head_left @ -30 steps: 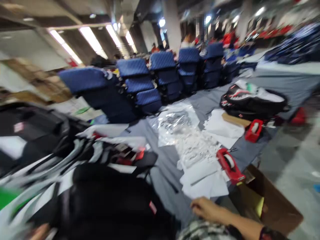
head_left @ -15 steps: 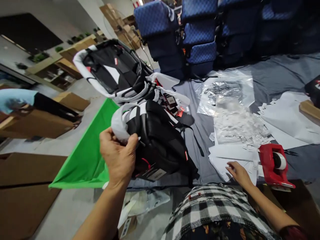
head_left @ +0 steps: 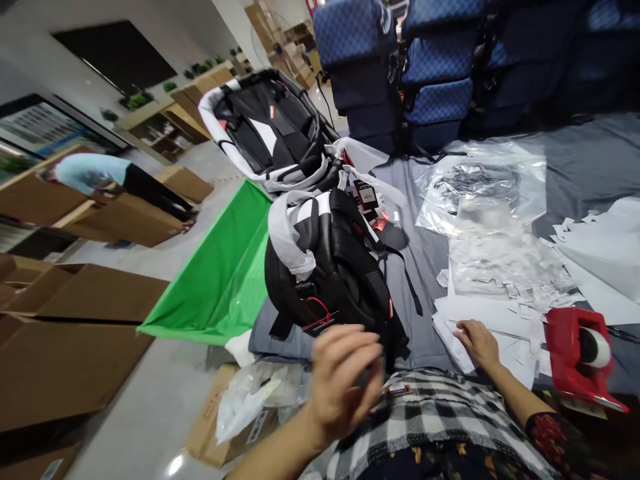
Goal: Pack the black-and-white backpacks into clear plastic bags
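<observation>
A black backpack point(head_left: 330, 267) stands upright on the grey cloth, with white padded wrapping point(head_left: 287, 233) looped over its top handle and a red tag loop point(head_left: 320, 308) on its side. My left hand point(head_left: 345, 380) is in front of the backpack, apart from the wrapping; its fingers are loosely curled, thumb apart, somewhat blurred, and nothing shows in them. On a stack of white paper sheets point(head_left: 453, 307) rests my right hand point(head_left: 479, 343), its fingers bent and loosely apart. A red tape dispenser point(head_left: 565, 350) with a white roll stands to the right of that hand.
Behind stands another black backpack point(head_left: 270, 137), open and edged in white. Clear plastic bags point(head_left: 480, 180) lie on the cloth-covered table point(head_left: 595, 143). Stacked blue bags point(head_left: 440, 60) line the back. A green bin point(head_left: 210, 287), cardboard boxes point(head_left: 85, 333) and a bending person point(head_left: 95, 173) are left.
My left hand has let go of the white wrapping on the backpack handle and moved down and right, towards my body. My right hand stays on the papers. The view has shifted left.
</observation>
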`<state>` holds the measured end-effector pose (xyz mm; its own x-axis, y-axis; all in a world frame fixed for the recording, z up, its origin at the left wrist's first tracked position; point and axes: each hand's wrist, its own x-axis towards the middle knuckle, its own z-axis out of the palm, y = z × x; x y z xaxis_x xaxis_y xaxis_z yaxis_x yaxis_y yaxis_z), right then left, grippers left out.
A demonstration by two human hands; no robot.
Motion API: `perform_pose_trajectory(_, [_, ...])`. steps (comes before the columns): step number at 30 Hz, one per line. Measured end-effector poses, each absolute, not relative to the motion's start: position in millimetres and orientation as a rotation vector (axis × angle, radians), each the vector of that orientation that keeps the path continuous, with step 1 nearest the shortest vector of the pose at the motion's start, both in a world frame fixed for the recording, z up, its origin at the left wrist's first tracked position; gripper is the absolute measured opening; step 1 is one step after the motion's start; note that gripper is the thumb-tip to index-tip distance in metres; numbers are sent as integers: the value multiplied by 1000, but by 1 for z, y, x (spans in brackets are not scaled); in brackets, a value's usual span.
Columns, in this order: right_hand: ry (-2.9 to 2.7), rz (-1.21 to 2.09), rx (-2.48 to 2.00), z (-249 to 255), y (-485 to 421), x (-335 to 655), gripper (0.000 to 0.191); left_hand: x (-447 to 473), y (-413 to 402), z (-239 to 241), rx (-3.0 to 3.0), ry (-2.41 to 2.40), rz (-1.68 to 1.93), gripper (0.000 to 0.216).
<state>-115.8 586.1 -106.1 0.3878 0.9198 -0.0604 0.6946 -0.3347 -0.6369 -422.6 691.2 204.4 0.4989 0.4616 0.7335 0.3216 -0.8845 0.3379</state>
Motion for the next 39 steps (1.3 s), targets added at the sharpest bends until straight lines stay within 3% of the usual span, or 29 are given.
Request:
perform_pose_trajectory(4, [-1366,597,-2138,-96,594,-113,45,-398,690,151,2220,493,520,20])
perform_pose_trajectory(7, [-1421,668,-2058,-74,596,-104,43,-383,700,118,2063,516,63,29])
perform_pose_trajectory(9, [-1488,735,-1971,-48,594,-100,41,-370,707,103,2100,475,18,47])
perform_pose_trajectory(11, [-1567,837,-1863,-14,591,-100,41,-352,712,91,2132,423,101,76])
perform_pose_trajectory(13, [-1616,1025,-1735,22,587,-102,42,-332,715,82,2097,389,158,87])
perform_pose_trajectory(17, [-1400,1308,-1514,74,581,-108,44,-312,712,73,1725,525,169,44])
perform_pose_trajectory(22, [-1193,1207,-1468,98,598,-128,75,-331,701,91,1403,760,402,39])
perform_pose_trajectory(27, [-1470,920,-1487,130,622,-156,49,-371,687,134,1924,696,645,18])
perform_pose_trajectory(30, [-1742,744,-1330,130,630,-156,31,-406,680,161,2430,685,1106,13])
perform_pose_trajectory(32, [-1837,653,-1236,125,636,-155,27,-428,677,174,2554,994,1501,19])
perform_pose_trajectory(35, [-1956,616,-1067,127,650,-163,34,-446,682,181,2321,1667,1688,39])
perform_pose_trajectory(39, [-2169,764,-853,155,670,-185,28,-449,694,175,1881,1718,1553,21])
